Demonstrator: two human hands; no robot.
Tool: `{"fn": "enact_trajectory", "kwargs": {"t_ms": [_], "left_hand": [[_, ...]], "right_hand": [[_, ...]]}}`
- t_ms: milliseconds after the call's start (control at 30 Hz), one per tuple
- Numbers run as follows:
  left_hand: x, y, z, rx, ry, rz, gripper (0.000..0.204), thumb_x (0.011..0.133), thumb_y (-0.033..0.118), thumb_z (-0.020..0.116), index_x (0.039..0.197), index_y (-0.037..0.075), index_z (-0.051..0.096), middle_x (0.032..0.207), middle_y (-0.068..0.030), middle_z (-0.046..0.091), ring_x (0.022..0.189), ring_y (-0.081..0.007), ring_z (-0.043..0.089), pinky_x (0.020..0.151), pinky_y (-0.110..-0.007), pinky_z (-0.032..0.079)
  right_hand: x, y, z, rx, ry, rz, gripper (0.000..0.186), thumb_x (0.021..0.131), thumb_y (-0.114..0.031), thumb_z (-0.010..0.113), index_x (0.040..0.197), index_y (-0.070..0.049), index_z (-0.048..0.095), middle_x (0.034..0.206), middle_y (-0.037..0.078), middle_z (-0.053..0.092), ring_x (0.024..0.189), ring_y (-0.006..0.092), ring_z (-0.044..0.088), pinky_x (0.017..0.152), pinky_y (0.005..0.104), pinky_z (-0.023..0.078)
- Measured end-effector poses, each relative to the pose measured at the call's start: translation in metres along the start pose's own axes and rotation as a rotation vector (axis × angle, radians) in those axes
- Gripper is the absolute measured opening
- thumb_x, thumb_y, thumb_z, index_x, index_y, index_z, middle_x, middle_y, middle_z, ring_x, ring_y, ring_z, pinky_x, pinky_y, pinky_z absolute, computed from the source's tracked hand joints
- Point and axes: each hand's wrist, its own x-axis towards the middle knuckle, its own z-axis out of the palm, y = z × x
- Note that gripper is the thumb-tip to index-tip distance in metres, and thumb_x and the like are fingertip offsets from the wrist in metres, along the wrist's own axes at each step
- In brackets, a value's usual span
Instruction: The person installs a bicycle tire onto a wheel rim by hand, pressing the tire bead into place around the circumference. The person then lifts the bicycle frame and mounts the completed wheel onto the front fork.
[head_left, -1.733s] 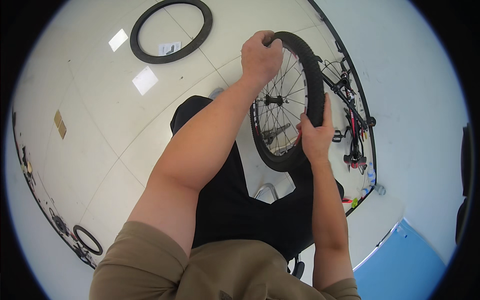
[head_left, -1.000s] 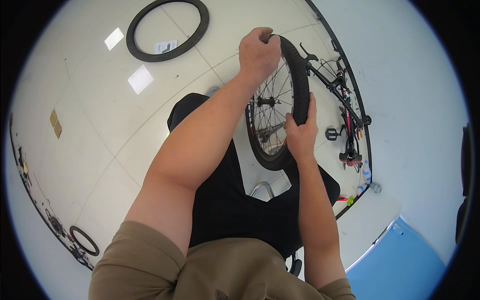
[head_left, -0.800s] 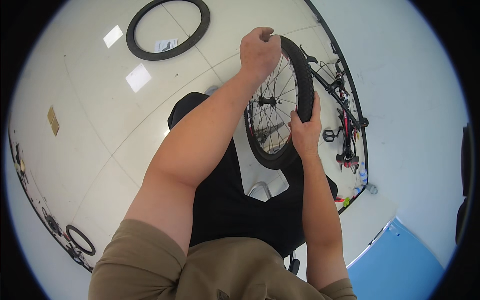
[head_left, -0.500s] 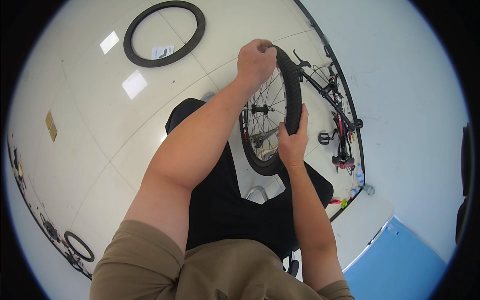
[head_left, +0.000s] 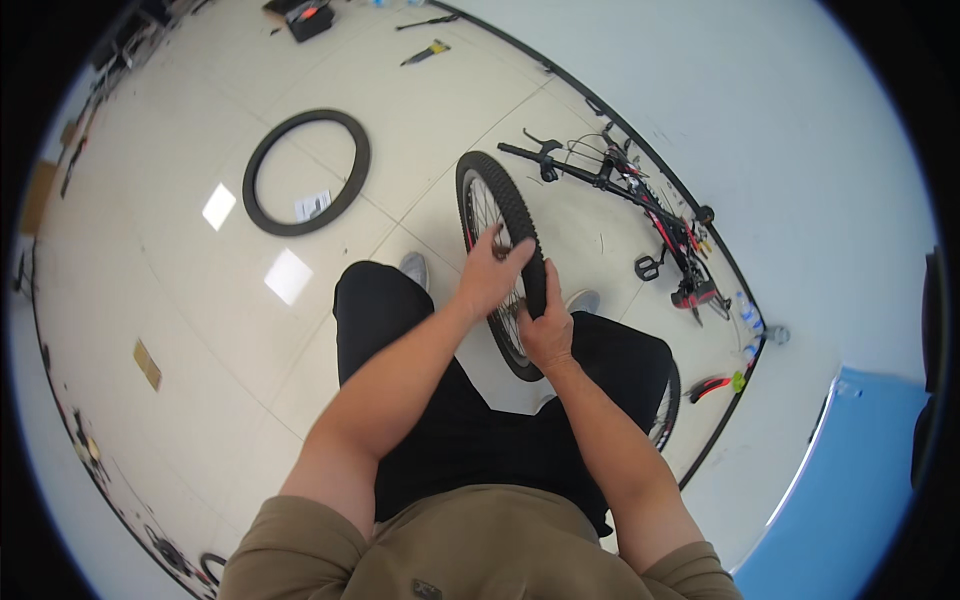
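Note:
I hold a bicycle wheel with a knobby black tire (head_left: 506, 190) upright between my knees. My left hand (head_left: 488, 273) grips it partway up on the left side, thumb against the tread and fingers at the spokes. Below and to the right, my right hand (head_left: 547, 337) is closed round the tire, one finger lying along the tread. Both hands partly hide the spokes and hub. Just right of the wheel, a black and red bicycle frame with handlebar (head_left: 607, 181) lies on the floor, a pedal (head_left: 647, 268) sticking out from it.
A loose tire (head_left: 357, 158) lies ahead-left around a paper (head_left: 312, 206). Tools (head_left: 428, 52) and a black case (head_left: 309, 24) lie farther ahead. Another wheel (head_left: 668, 408) shows by my right knee, near bottles (head_left: 748, 312) along the wall. A blue panel (head_left: 855, 470) stands at the right.
My left hand has moved from the tire's top down to its side. Wheel and hands sit nearer my body. The view has shifted, showing more floor ahead.

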Motion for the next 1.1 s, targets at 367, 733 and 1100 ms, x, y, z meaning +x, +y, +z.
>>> {"fn": "enact_trajectory", "kwargs": {"t_ms": [367,733,1100], "left_hand": [[-0.064,-0.042,0.004,-0.237,-0.039,-0.118,0.038,0.107,0.032,0.059,0.129,0.002,0.057,0.115,-0.0058,0.063,0.105,-0.0171,0.059,0.095,-0.034,0.049],[-0.033,-0.040,0.000,-0.249,0.030,-0.123,0.062,0.107,0.059,0.042,0.109,0.000,0.058,0.097,-0.0106,0.064,0.090,-0.0242,0.064,0.090,-0.040,0.053],[-0.022,-0.003,0.043,0.038,0.237,-0.043,0.046,0.108,0.048,0.045,0.108,0.003,0.056,0.090,-0.0088,0.061,0.080,-0.0203,0.060,0.074,-0.034,0.053]], "right_hand": [[-0.054,-0.021,0.010,0.162,-0.013,0.057,0.094,0.082,-0.015,0.075,0.162,-0.019,0.027,0.116,0.020,0.062,0.104,0.0419,0.065,0.089,0.0502,0.055],[-0.049,-0.015,0.020,0.335,-0.062,0.186,0.091,0.079,-0.012,0.077,0.157,-0.005,0.030,0.135,0.023,0.059,0.126,0.0419,0.056,0.107,0.0498,0.046],[-0.039,-0.021,0.016,0.445,-0.117,0.241,0.087,0.084,-0.012,0.071,0.157,-0.004,0.023,0.137,0.025,0.055,0.128,0.0413,0.055,0.103,0.0504,0.049]]}}
